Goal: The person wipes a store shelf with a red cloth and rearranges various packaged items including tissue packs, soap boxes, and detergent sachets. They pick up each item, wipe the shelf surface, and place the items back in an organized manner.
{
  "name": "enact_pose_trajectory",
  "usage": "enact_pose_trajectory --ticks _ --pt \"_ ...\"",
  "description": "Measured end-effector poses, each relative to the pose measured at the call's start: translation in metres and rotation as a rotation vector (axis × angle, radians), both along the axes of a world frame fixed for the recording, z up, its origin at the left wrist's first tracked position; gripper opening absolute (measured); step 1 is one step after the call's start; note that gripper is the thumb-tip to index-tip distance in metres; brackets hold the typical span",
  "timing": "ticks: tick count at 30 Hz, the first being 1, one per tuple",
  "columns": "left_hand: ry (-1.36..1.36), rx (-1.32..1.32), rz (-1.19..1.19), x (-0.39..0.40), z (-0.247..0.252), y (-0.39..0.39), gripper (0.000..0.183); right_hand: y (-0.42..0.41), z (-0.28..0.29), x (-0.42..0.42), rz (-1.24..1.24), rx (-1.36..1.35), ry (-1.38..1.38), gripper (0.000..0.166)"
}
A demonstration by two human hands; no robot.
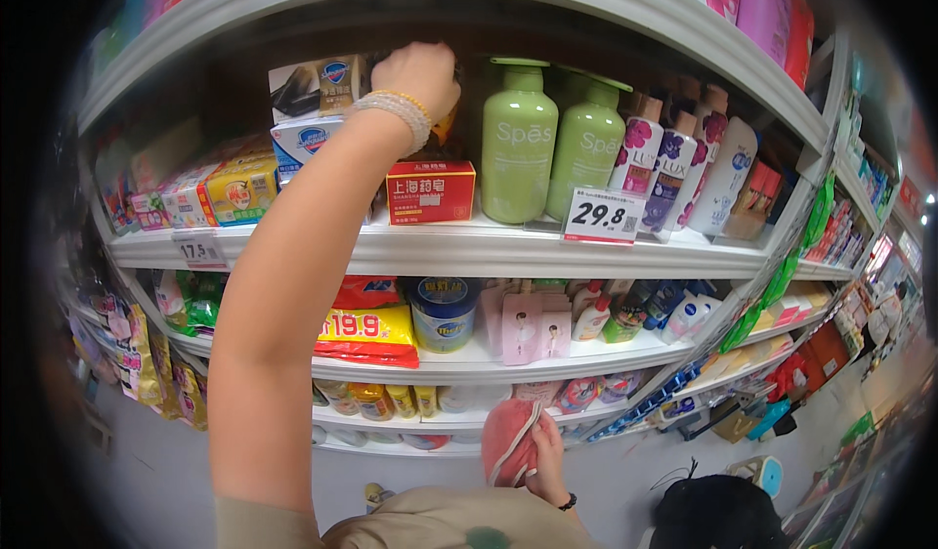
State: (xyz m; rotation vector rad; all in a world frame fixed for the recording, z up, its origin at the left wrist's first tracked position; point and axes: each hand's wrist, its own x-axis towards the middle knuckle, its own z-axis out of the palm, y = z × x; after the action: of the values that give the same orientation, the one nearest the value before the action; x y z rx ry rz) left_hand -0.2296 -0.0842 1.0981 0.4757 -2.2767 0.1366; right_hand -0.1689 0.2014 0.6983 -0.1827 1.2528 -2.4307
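Observation:
My left hand (416, 79), with a beaded bracelet on its wrist, reaches to the upper shelf. Its fingers are bent away from view, beside a partly hidden dark and orange package (444, 125); whether they grip it is hidden. Left of this hand a black and gold Safeguard soap box (316, 87) lies on a blue and white one (302, 142). Under the wrist stands a red soap box (431, 192). Two green Spes pump bottles (517, 146) stand to the right. Low before my body, my right hand (547, 450) holds a folded reddish-pink cloth (506, 435) with pale edging.
Lux bottles (668, 172) and a price card (604, 216) are right of the green bottles. The white shelf edge (498, 252) runs below. Lower shelves hold a blue tub (443, 314) and packets. A black bag-like object (714, 512) is at the lower right.

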Motion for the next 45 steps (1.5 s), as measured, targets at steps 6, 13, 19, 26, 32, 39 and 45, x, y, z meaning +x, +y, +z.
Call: enact_pose_trajectory --ticks 6,13,19,26,32,39,45 --pt "0.183 -0.129 -0.047 0.029 -0.009 0.007 0.026 -0.012 0.003 0.007 0.057 0.019 0.002 0.037" --pt "0.387 -0.169 -0.288 0.109 -0.048 0.042 0.021 -0.024 0.023 0.02 0.077 -0.07 -0.068 0.034" --pt "0.218 0.311 -0.572 0.147 -0.189 0.086 0.016 -0.026 0.06 0.017 0.076 -0.251 0.206 0.07" --pt "0.183 0.537 -0.707 0.139 -0.306 0.119 0.01 -0.038 0.054 0.011 0.125 -0.086 0.441 0.081" --pt "0.17 1.331 -0.746 0.143 -0.341 0.127 0.031 -0.043 0.035 0.018 0.009 0.272 0.66 0.081" --pt "0.07 1.208 -0.773 0.144 -0.35 0.12 0.026 -0.047 0.041 0.011 -0.235 0.404 0.807 0.055" --pt "-0.099 1.284 -0.758 0.147 -0.345 0.109 0.032 -0.044 0.034 -0.007 -0.21 0.127 0.346 0.029"
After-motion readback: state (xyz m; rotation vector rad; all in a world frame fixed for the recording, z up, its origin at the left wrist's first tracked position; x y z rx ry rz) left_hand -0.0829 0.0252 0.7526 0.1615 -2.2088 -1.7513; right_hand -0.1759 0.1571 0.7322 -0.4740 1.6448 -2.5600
